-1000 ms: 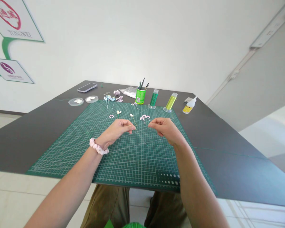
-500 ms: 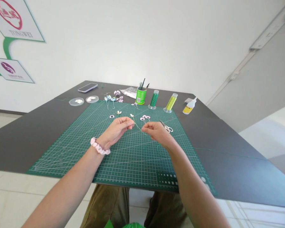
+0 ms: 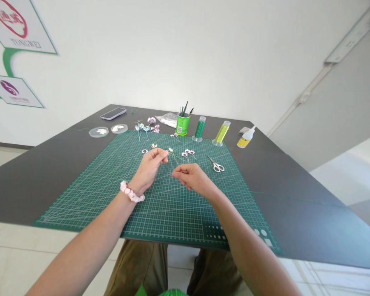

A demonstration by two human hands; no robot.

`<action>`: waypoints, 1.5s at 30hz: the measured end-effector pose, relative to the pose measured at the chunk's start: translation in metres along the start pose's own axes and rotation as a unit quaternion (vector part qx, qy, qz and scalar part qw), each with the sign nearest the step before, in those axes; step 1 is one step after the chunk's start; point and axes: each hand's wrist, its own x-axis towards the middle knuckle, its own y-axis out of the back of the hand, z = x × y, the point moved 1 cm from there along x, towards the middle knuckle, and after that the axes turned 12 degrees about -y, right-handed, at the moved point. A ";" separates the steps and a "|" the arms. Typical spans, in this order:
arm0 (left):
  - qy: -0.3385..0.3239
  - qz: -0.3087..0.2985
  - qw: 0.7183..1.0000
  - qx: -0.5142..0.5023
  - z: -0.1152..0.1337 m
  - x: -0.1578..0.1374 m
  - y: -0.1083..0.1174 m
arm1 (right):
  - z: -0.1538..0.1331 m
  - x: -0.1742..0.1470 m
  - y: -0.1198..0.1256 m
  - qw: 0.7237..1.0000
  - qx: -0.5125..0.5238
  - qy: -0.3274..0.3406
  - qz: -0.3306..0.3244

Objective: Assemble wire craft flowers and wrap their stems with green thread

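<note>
My left hand (image 3: 154, 161), with a pink scrunchie (image 3: 132, 192) on its wrist, is closed in a pinch at a small white flower (image 3: 170, 149). The flower's thin pale-green stem (image 3: 174, 158) slants down toward my right hand (image 3: 191, 176). That hand is also pinched, its fingertips just below and right of my left fingers; what lies between them is too fine to make out. Beneath both hands spreads a green cutting mat (image 3: 160, 213). Close by on it are pink-white flowers (image 3: 188, 152) on wire stems, a purple-white ring (image 3: 144, 151), a cream blossom (image 3: 154, 146) and white-handled scissors (image 3: 216, 166).
Toward the back stand a green tin (image 3: 182, 125) of tools, a dark green thread spool (image 3: 199, 129), a yellow-green spool (image 3: 222, 133) and a glue bottle (image 3: 246, 137). Blue flowers (image 3: 139, 128), shallow dishes (image 3: 98, 132) and a phone (image 3: 113, 114) lie at the left.
My right hand has moved left and slightly down, bringing the scissors fully into view. My left fingers have shifted a little left and up; the flower stays almost in place.
</note>
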 end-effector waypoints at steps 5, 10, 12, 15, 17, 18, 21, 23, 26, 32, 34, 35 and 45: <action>-0.009 0.029 1.000 -0.008 -0.001 -0.002 -0.002 | 0.003 0.001 -0.009 0.998 0.066 0.019 -0.007; -0.046 0.031 0.996 0.067 -0.001 -0.003 -0.003 | 0.003 0.001 -0.011 0.997 0.075 0.021 -0.006; -0.068 0.031 0.992 0.106 0.000 -0.004 -0.003 | 0.003 0.000 -0.011 0.997 0.074 0.021 -0.008; -0.103 0.028 0.981 0.163 0.000 -0.005 -0.003 | 0.001 -0.002 -0.011 0.997 0.071 0.022 -0.015; -0.120 0.021 0.973 0.194 0.000 -0.006 -0.003 | 0.000 -0.003 -0.012 0.997 0.068 0.025 -0.020; -0.126 0.017 0.970 0.206 0.000 -0.006 -0.003 | -0.001 -0.003 -0.012 0.997 0.067 0.028 -0.022; -0.136 0.010 0.963 0.234 -0.001 -0.006 -0.002 | -0.003 -0.004 -0.011 0.997 0.062 0.040 -0.026; -0.138 0.010 0.959 0.246 -0.001 -0.006 -0.002 | -0.003 -0.005 -0.010 0.997 0.060 0.050 -0.028; -0.140 0.015 0.955 0.262 0.000 -0.006 -0.002 | -0.004 -0.005 -0.009 0.996 0.055 0.062 -0.033; -0.145 0.068 0.950 0.269 0.000 -0.004 0.004 | -0.002 -0.006 -0.007 0.996 0.034 0.054 -0.057; -0.147 0.090 0.947 0.272 -0.001 -0.003 0.007 | -0.002 -0.007 -0.006 0.996 0.018 0.048 -0.075; -0.151 0.099 0.944 0.275 -0.001 -0.003 0.008 | -0.003 -0.008 -0.006 0.995 0.008 0.045 -0.084; -0.176 0.094 0.898 0.393 0.006 -0.003 0.011 | -0.010 -0.016 0.006 0.991 -0.029 0.062 -0.112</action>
